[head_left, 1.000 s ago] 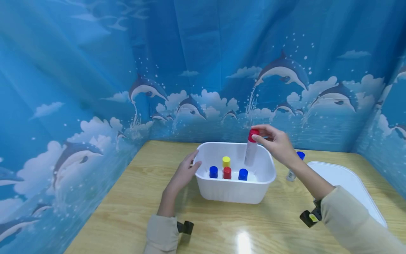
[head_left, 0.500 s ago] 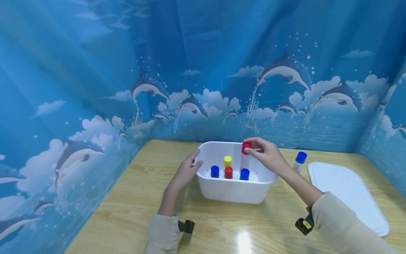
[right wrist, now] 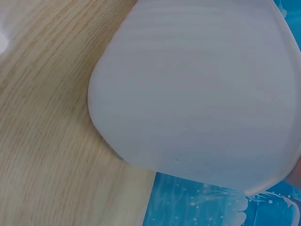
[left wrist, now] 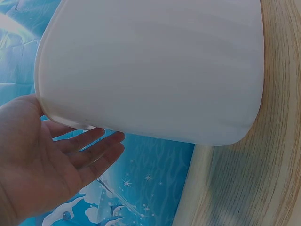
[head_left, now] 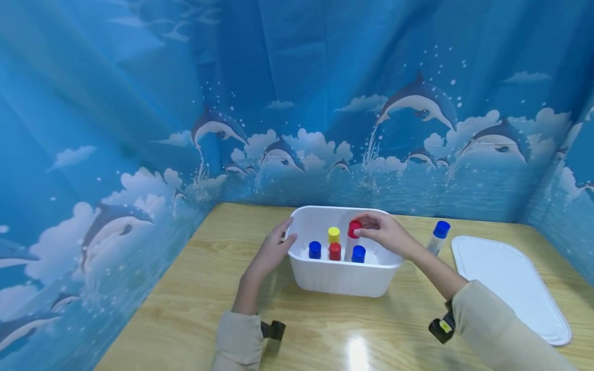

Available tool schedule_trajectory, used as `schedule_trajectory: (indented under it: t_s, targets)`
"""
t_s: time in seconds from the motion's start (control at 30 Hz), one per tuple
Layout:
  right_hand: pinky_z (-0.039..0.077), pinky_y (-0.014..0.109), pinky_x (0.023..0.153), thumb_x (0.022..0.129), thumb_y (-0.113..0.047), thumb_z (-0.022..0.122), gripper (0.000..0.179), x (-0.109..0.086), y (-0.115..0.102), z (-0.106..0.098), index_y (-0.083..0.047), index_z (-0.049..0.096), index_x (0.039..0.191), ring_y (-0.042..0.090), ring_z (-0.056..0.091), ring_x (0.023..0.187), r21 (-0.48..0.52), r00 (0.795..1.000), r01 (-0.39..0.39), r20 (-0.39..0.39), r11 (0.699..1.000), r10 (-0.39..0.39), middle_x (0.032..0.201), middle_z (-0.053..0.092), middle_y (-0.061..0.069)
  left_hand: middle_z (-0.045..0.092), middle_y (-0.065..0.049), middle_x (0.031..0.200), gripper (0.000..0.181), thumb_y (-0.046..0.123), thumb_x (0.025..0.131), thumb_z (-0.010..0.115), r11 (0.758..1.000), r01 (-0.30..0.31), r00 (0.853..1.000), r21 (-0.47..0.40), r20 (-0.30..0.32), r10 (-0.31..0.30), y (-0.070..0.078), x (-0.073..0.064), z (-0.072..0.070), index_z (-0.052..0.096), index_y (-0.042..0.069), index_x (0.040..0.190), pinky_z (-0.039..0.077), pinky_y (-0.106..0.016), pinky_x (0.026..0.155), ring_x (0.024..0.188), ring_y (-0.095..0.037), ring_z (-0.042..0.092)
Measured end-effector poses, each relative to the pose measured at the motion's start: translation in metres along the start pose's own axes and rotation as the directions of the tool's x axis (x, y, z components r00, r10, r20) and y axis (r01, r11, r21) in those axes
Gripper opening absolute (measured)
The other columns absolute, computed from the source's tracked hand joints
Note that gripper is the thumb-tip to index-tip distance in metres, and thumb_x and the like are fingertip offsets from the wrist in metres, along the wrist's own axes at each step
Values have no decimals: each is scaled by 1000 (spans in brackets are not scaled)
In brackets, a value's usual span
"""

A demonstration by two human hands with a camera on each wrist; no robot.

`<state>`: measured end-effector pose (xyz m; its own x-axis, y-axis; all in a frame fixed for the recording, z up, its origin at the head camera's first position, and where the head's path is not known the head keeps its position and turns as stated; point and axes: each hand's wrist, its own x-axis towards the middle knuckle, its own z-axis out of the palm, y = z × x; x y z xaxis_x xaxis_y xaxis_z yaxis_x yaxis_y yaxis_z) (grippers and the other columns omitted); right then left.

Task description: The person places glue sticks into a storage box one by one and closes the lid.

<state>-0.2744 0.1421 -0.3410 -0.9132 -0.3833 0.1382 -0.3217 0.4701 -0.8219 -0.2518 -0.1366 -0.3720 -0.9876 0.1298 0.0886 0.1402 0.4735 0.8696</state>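
My right hand [head_left: 387, 234] pinches the red cap of a tall translucent tube [head_left: 351, 251] and holds it upright inside a white plastic tub [head_left: 341, 281]. The tube's lower end is hidden behind the tub's front wall. At the tub's left end, my left hand [head_left: 269, 252] holds the rim, its thumb at the edge; the left wrist view shows the fingers [left wrist: 96, 150] along the side wall. Inside stand a yellow-capped tube [head_left: 333, 235], a shorter-looking red-capped one [head_left: 334, 251] and two blue-capped ones, left [head_left: 315, 250] and right [head_left: 358, 254].
A clear tube with a blue cap [head_left: 438, 237] stands on the wooden table [head_left: 185, 309] right of the tub, partly behind the right forearm. Farther right lies a flat white lid [head_left: 510, 283]. A blue dolphin-print curtain [head_left: 297, 103] hangs behind the table.
My right hand has lowered the red-capped tube into the tub and moved it left, nearer the yellow cap. The left hand keeps its place on the rim.
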Motion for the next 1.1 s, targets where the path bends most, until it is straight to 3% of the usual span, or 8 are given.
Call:
schedule_trajectory:
  t_s: [0.27,1.1]
  targets:
    - [50,39,85,87,-10,63,33,3,3,0,1,57,118,29,56,103,21,998,-4,61,1000,3,111,59,14,33,-11,143,51,25,98,45,1000,-21,1000,-3,-1,21,0,0,-1,29,12,145,45,-41,91,118,-30,44]
    - [48,40,87,87,-2,61,26,1,1,2,1,60,112,32,56,103,-121,991,17,135,993,0,109,61,14,32,-13,143,52,24,98,45,999,-36,999,-5,1,36,-2,0,0,29,10,144,44,-41,92,119,-30,43]
